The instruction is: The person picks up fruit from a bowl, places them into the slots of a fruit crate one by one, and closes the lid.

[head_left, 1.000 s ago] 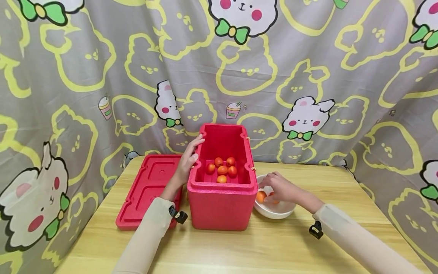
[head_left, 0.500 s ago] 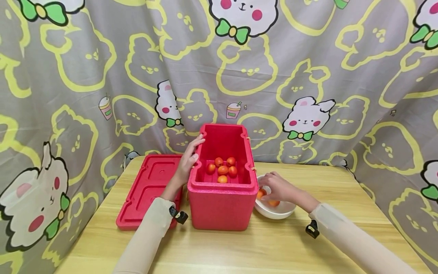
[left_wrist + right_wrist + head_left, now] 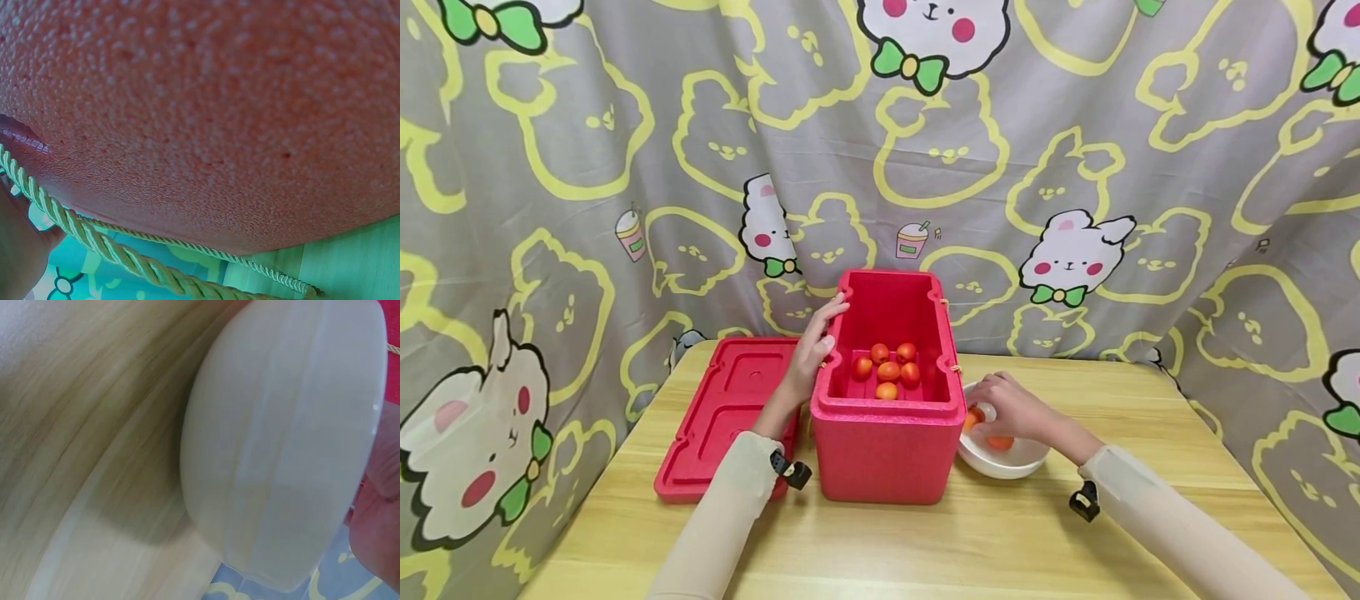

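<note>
A tall red foam box [image 3: 886, 458] stands on the table without its lid, with several small orange-red fruits [image 3: 887, 372] on its floor. My left hand [image 3: 808, 354] rests along the box's left side, fingertips at the rim. Filling most of the left wrist view is the red box wall [image 3: 206, 125], crossed below by a twisted rope [image 3: 112, 250]. My right hand [image 3: 1011, 408] reaches into a white bowl [image 3: 1003, 468]; its fingertips pinch an orange-red fruit [image 3: 973, 418], partly covered by the hand. Another fruit [image 3: 1000, 442] lies under the palm. The right wrist view shows the bowl's outside [image 3: 281, 444].
The red lid [image 3: 730, 417] lies flat on the table left of the box. Behind the wooden table [image 3: 880, 550] hangs a grey patterned curtain [image 3: 850, 167]. The bowl stands close against the box's right side.
The fruit at my right fingertips has shifted slightly up and away inside the bowl. My right hand has moved a little, while the left hand and box stay put.
</note>
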The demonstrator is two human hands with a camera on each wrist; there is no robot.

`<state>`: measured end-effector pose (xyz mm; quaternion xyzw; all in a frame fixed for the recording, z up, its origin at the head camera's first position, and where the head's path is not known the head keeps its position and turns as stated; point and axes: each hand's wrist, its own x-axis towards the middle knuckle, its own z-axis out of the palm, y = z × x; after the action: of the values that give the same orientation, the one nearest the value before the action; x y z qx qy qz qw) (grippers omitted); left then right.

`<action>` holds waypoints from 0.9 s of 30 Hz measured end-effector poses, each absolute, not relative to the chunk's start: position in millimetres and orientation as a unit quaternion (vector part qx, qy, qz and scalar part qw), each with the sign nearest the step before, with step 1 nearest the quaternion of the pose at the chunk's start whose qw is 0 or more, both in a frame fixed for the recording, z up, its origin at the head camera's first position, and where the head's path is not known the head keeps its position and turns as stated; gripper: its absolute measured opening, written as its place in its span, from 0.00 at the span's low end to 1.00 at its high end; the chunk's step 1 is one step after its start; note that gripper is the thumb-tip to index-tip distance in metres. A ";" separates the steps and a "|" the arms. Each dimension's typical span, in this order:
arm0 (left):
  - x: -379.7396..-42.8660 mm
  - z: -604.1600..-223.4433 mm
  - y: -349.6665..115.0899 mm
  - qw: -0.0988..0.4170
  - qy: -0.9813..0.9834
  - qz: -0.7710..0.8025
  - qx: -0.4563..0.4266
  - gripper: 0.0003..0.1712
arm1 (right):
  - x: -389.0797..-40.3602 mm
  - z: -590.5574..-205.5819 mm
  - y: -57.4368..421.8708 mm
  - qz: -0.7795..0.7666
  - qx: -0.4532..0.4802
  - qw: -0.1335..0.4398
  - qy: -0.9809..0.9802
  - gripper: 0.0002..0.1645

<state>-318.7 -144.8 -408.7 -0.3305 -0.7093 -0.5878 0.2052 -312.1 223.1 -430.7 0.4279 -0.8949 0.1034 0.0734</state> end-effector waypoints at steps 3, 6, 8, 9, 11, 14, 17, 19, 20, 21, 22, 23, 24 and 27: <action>-318.5 -408.5 -144.7 0.201 -0.710 -0.590 -0.327 0.36 | -312.0 -427.9 224.7 0.101 0.426 0.092 -0.894 0.20; -319.3 -408.7 -144.7 0.199 -0.710 -0.591 -0.327 0.36 | -310.7 -422.6 225.5 0.108 0.422 0.109 -0.894 0.21; -319.7 -408.8 -144.8 0.199 -0.710 -0.591 -0.327 0.35 | -309.6 -417.7 225.9 0.115 0.418 0.118 -0.893 0.20; -319.8 -408.8 -144.8 0.199 -0.710 -0.591 -0.327 0.35 | -309.3 -415.4 226.2 0.118 0.416 0.122 -0.894 0.19; -319.7 -408.7 -144.7 0.198 -0.710 -0.592 -0.326 0.36 | -308.5 -410.4 227.1 0.130 0.409 0.125 -0.895 0.18; -319.3 -408.4 -144.8 0.198 -0.711 -0.591 -0.327 0.36 | -308.5 -404.0 229.3 0.148 0.399 0.134 -0.895 0.18; -319.2 -408.1 -144.7 0.204 -0.710 -0.588 -0.329 0.36 | -308.5 -398.1 231.3 0.165 0.397 0.159 -0.889 0.19; -319.2 -408.0 -144.7 0.207 -0.709 -0.587 -0.331 0.36 | -308.5 -394.0 232.4 0.171 0.400 0.186 -0.881 0.20; -319.3 -408.1 -144.7 0.209 -0.709 -0.586 -0.331 0.36 | -308.6 -392.1 232.9 0.174 0.400 0.200 -0.877 0.20; -319.5 -408.3 -144.8 0.209 -0.709 -0.586 -0.331 0.36 | -308.6 -390.1 233.2 0.176 0.400 0.213 -0.874 0.21; -319.8 -408.5 -144.8 0.211 -0.709 -0.586 -0.332 0.36 | -308.8 -388.0 233.6 0.179 0.401 0.226 -0.870 0.21; -320.0 -408.8 -144.8 0.210 -0.709 -0.586 -0.332 0.36 | -308.9 -385.9 233.9 0.181 0.401 0.238 -0.866 0.21; -320.2 -408.9 -144.8 0.209 -0.709 -0.587 -0.331 0.36 | -309.1 -383.9 234.2 0.182 0.400 0.248 -0.863 0.21; -320.6 -409.1 -144.8 0.208 -0.707 -0.588 -0.333 0.36 | -309.7 -377.3 234.1 0.184 0.399 0.278 -0.854 0.21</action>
<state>-320.6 -144.8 -409.1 -0.3329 -0.7070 -0.5884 0.2078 -309.7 234.1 -377.3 0.3991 -0.8540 0.1844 0.2780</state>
